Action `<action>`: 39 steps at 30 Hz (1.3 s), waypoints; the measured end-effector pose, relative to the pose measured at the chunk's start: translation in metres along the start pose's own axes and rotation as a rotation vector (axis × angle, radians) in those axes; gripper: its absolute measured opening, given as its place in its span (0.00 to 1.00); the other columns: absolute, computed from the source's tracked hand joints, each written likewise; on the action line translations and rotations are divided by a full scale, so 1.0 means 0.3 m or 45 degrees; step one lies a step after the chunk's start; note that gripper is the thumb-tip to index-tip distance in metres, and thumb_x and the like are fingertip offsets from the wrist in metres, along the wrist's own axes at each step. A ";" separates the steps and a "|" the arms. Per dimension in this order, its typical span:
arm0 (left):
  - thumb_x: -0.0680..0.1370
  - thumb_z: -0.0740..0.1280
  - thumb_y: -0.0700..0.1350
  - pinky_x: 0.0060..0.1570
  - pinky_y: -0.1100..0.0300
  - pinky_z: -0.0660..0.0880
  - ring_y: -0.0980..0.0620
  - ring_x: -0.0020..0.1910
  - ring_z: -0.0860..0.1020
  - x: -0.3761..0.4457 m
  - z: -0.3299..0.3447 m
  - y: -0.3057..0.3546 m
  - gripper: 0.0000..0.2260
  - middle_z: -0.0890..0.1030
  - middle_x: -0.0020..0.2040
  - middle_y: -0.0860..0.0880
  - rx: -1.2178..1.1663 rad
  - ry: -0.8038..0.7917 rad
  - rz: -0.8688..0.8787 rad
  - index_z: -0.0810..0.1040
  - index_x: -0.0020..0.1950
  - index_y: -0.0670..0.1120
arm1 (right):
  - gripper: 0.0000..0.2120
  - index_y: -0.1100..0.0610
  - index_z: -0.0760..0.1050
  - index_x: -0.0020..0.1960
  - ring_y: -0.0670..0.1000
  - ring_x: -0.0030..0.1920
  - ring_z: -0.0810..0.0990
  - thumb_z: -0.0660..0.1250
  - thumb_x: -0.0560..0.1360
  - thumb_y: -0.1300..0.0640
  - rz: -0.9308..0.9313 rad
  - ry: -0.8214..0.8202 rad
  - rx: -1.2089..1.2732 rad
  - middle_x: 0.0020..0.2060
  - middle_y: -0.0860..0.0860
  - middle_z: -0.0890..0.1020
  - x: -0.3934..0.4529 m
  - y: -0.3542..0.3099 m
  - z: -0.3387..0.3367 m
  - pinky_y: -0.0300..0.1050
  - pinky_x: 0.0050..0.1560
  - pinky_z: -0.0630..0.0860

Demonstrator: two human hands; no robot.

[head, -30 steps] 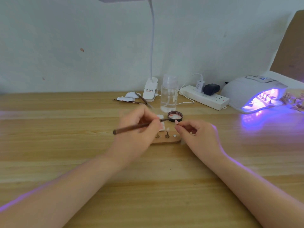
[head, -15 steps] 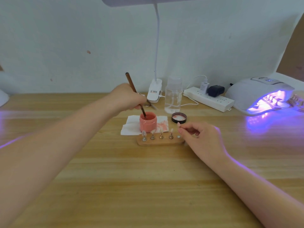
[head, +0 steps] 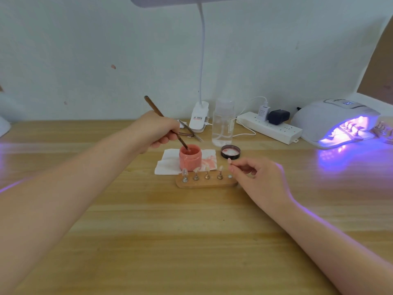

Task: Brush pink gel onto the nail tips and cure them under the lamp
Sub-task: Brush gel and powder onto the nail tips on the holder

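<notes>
My left hand [head: 156, 130] grips a thin brown brush [head: 158, 112], whose tip dips into an open jar of pink gel [head: 190, 157] standing on a white tissue [head: 168, 162]. In front of the jar lies a wooden holder [head: 206, 183] with several nail tips on small metal stands. My right hand [head: 253, 173] rests at the holder's right end and pinches a pink nail tip [head: 229, 160] on its stand between thumb and forefinger. The white curing lamp [head: 333, 122] glows violet at the far right, with nail tips inside.
The jar's black lid [head: 230, 151] lies right of the jar. A clear bottle [head: 222, 124], a clip desk lamp [head: 199, 117], tweezers [head: 189, 132] and a white power strip [head: 270, 127] stand along the wall. Another nail holder [head: 385, 133] sits beside the curing lamp.
My left hand moved the brush away from the pinched nail tip, up and left, into the gel jar. The right hand has stayed by the holder's end.
</notes>
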State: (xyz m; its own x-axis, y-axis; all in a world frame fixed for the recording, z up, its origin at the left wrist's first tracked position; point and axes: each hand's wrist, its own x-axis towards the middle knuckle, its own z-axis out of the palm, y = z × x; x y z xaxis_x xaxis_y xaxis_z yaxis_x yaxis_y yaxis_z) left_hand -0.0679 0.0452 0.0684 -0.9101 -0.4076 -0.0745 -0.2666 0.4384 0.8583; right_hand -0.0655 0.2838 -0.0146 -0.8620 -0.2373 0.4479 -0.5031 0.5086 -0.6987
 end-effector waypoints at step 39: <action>0.75 0.64 0.43 0.29 0.64 0.60 0.56 0.20 0.69 0.007 -0.137 -0.148 0.05 0.74 0.26 0.53 -0.727 -0.232 -0.499 0.71 0.39 0.47 | 0.04 0.46 0.83 0.43 0.40 0.41 0.76 0.72 0.72 0.55 -0.040 0.029 -0.048 0.31 0.39 0.80 0.006 0.010 0.012 0.26 0.39 0.67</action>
State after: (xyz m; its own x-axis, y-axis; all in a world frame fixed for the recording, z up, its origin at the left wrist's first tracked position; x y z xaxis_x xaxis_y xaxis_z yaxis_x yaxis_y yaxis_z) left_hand -0.0451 -0.0080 0.0508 -0.8333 -0.2871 -0.4724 -0.4224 -0.2205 0.8792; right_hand -0.0686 0.2820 -0.0178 -0.8438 -0.2349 0.4826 -0.5271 0.5323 -0.6625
